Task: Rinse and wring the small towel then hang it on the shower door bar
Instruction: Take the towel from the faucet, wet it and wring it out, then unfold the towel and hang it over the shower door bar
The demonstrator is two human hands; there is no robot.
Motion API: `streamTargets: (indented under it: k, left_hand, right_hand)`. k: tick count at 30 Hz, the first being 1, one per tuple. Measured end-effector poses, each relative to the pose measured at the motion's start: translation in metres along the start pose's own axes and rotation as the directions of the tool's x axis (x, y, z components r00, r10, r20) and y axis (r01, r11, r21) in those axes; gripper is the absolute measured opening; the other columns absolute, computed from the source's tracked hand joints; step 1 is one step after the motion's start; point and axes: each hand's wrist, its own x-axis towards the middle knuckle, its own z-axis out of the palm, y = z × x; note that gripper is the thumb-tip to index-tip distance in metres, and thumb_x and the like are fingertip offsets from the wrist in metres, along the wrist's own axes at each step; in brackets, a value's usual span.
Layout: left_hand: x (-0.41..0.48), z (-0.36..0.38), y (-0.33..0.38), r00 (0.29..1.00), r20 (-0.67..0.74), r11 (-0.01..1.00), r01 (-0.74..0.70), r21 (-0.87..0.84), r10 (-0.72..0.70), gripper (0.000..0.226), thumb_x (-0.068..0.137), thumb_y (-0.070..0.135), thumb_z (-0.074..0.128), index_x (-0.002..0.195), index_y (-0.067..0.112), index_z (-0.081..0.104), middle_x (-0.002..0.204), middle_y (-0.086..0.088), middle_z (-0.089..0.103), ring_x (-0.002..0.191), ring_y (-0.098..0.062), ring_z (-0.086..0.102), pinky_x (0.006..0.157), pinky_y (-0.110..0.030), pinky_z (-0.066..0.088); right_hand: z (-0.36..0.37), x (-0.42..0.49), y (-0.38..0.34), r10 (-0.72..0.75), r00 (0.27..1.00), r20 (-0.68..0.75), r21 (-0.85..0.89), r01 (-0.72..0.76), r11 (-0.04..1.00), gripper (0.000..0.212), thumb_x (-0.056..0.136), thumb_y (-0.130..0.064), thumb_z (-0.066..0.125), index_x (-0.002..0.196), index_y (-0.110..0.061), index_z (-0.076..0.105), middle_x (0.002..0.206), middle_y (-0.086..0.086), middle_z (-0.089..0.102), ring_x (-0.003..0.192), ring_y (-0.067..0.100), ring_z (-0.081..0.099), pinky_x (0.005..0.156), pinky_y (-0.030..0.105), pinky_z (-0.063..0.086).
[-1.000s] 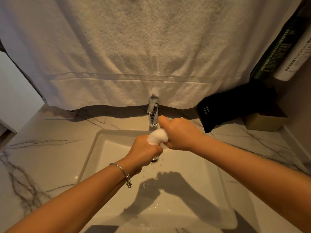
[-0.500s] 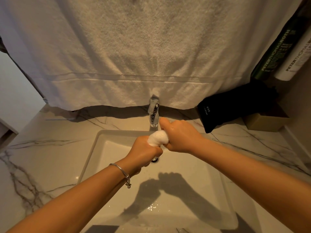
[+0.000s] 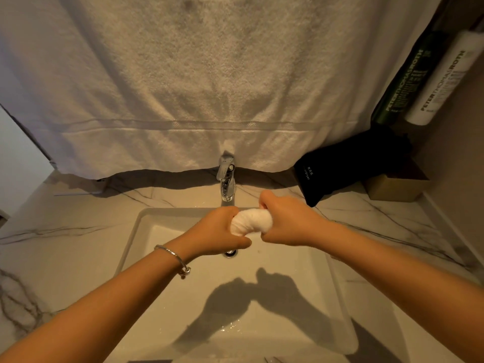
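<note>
The small white towel (image 3: 252,221) is rolled into a tight twisted bundle above the white rectangular sink (image 3: 136,231), just in front of the chrome faucet (image 3: 226,179). My left hand (image 3: 217,231), with a silver bracelet on the wrist, grips its left end. My right hand (image 3: 288,221) grips its right end. Only the short middle stretch of the towel shows between the two fists. No water runs from the faucet. The shower door bar is not in view.
A large white towel (image 3: 209,87) hangs behind the faucet over the marble counter (image 3: 65,244). A black hairdryer pouch (image 3: 353,163), a brown box (image 3: 395,187) and two bottles (image 3: 424,82) stand at the back right. The drain (image 3: 230,253) sits under my hands.
My fists have drawn apart sideways, so more of the twisted towel shows between them. The left hand has rolled over the top of the towel's end. Drips below the hands have stopped.
</note>
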Motion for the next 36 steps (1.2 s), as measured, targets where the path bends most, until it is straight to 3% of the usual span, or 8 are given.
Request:
streamTargets:
  k: [7, 10, 15, 17, 22, 26, 29, 36]
  left_hand:
    - [0.005, -0.023, 0.003, 0.958, 0.181, 0.975, -0.223, -0.013, 0.222, 0.029, 0.071, 0.032, 0.076, 0.097, 0.029, 0.066, 0.088, 0.004, 0.068, 0.077, -0.006, 0.062, 0.067, -0.024, 0.054]
    - [0.003, -0.022, 0.005, 0.92, 0.084, 0.919, -0.388, 0.071, 0.382, 0.032, 0.07, 0.024, 0.077, 0.099, 0.032, 0.066, 0.096, 0.009, 0.065, 0.088, -0.003, 0.06, 0.076, -0.027, 0.056]
    - [-0.001, 0.001, 0.034, 0.684, -0.201, 0.707, -0.703, 0.076, 0.701, 0.028, 0.078, 0.027, 0.062, 0.105, 0.021, 0.065, 0.1, -0.003, 0.06, 0.094, -0.011, 0.055, 0.075, -0.019, 0.049]
    - [-0.001, 0.014, 0.045, 0.65, -0.234, 0.683, -0.724, 0.099, 0.723, 0.032, 0.078, 0.021, 0.064, 0.109, 0.014, 0.066, 0.102, -0.008, 0.058, 0.096, -0.017, 0.054, 0.072, -0.021, 0.05]
    - [-0.006, 0.044, 0.059, 0.919, -0.14, 0.859, -0.394, -0.327, 0.369, 0.05, 0.083, 0.003, 0.059, 0.126, 0.025, 0.048, 0.112, -0.003, 0.058, 0.1, -0.021, 0.059, 0.072, -0.038, 0.058]
    - [-0.026, 0.053, 0.071, 0.944, -0.186, 0.772, -0.329, -0.544, 0.271, 0.023, 0.087, 0.024, 0.056, 0.107, 0.035, 0.057, 0.091, 0.002, 0.062, 0.083, -0.01, 0.061, 0.065, -0.025, 0.056]
    - [-0.045, 0.049, 0.071, 0.922, 0.048, 0.853, -0.333, -0.402, 0.383, 0.043, 0.073, 0.044, 0.07, 0.112, 0.041, 0.053, 0.094, 0.004, 0.063, 0.083, -0.008, 0.065, 0.068, -0.026, 0.058]
    - [-0.069, 0.01, 0.042, 0.819, -0.317, 0.878, -0.453, 0.154, 0.478, 0.018, 0.077, 0.033, 0.069, 0.092, 0.025, 0.064, 0.084, 0.01, 0.054, 0.08, -0.006, 0.052, 0.064, -0.02, 0.045]
  right_hand:
    - [-0.011, -0.047, -0.003, 0.145, 0.989, -0.016, 0.418, -0.125, 0.9, 0.045, 0.059, -0.025, 0.078, 0.082, -0.02, 0.04, 0.076, -0.002, 0.053, 0.064, 0.017, 0.058, 0.046, 0.028, 0.049]
    - [-0.02, -0.071, -0.005, 0.216, 0.976, 0.03, 0.564, -0.195, 0.803, 0.033, 0.065, -0.033, 0.076, 0.082, -0.017, 0.052, 0.077, -0.001, 0.059, 0.064, 0.011, 0.059, 0.05, 0.02, 0.048]
    - [-0.018, -0.118, -0.012, 0.163, 0.951, 0.263, 0.964, -0.265, -0.008, 0.03, 0.076, -0.029, 0.046, 0.096, -0.015, 0.065, 0.085, 0.002, 0.074, 0.078, 0.017, 0.069, 0.072, 0.027, 0.057]
    - [-0.016, -0.134, -0.014, 0.205, 0.949, 0.237, 0.969, -0.217, -0.117, 0.037, 0.076, -0.024, 0.046, 0.106, -0.01, 0.061, 0.092, 0.005, 0.074, 0.083, 0.022, 0.069, 0.083, 0.037, 0.054]
    - [-0.013, -0.165, -0.021, 0.552, 0.832, 0.061, 0.992, -0.111, 0.058, 0.018, 0.087, -0.018, 0.049, 0.095, -0.007, 0.061, 0.089, 0.014, 0.067, 0.075, 0.024, 0.069, 0.066, 0.029, 0.057]
    - [-0.016, -0.167, -0.023, 0.618, 0.786, -0.016, 0.991, -0.072, 0.116, 0.017, 0.09, -0.02, 0.048, 0.095, -0.009, 0.061, 0.079, 0.007, 0.065, 0.064, 0.013, 0.066, 0.06, 0.025, 0.057]
    - [-0.016, -0.158, -0.024, 0.617, 0.786, -0.029, 0.956, -0.159, 0.247, 0.019, 0.087, -0.015, 0.049, 0.101, -0.01, 0.061, 0.089, 0.009, 0.066, 0.079, 0.021, 0.066, 0.067, 0.03, 0.057]
    - [-0.018, -0.115, -0.046, 0.363, 0.932, -0.009, 0.902, -0.149, 0.405, 0.025, 0.082, -0.002, 0.048, 0.073, -0.02, 0.062, 0.065, -0.008, 0.068, 0.061, 0.002, 0.068, 0.05, 0.015, 0.052]
